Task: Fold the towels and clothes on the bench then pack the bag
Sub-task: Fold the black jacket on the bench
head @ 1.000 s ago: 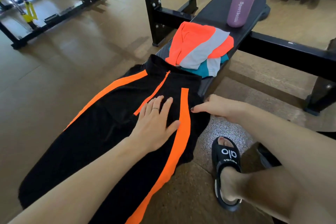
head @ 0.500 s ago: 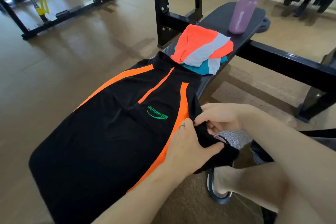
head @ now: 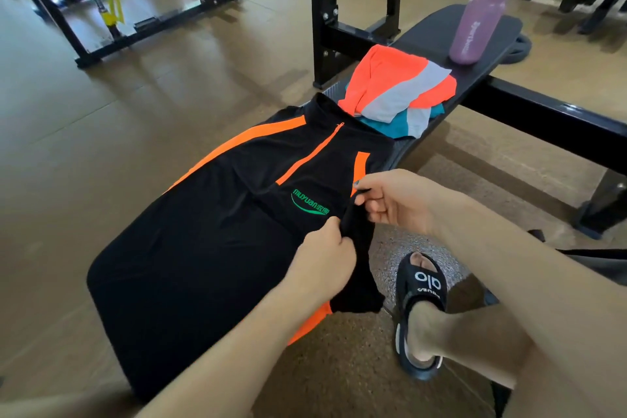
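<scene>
A black shirt [head: 210,248] with orange stripes and a green logo lies spread face up over the near end of the black bench [head: 441,34]. Its right sleeve is lifted off the bench edge. My left hand [head: 322,258] grips the sleeve low down, and my right hand [head: 393,197] pinches it near the shoulder seam. Beyond the collar sits a folded pile: an orange and grey garment [head: 397,85] on top of a teal one [head: 400,122]. No bag is in view.
A pink water bottle [head: 481,13] stands upright at the bench's far end. The black bench frame [head: 543,119] runs to the right. My foot in a black slide sandal [head: 420,302] rests on the floor beside the bench. Gym racks [head: 152,0] stand at the back left.
My left hand left the shirt's chest and took hold of the right sleeve. My right hand closed on the same sleeve, and both lifted it toward the shirt's body.
</scene>
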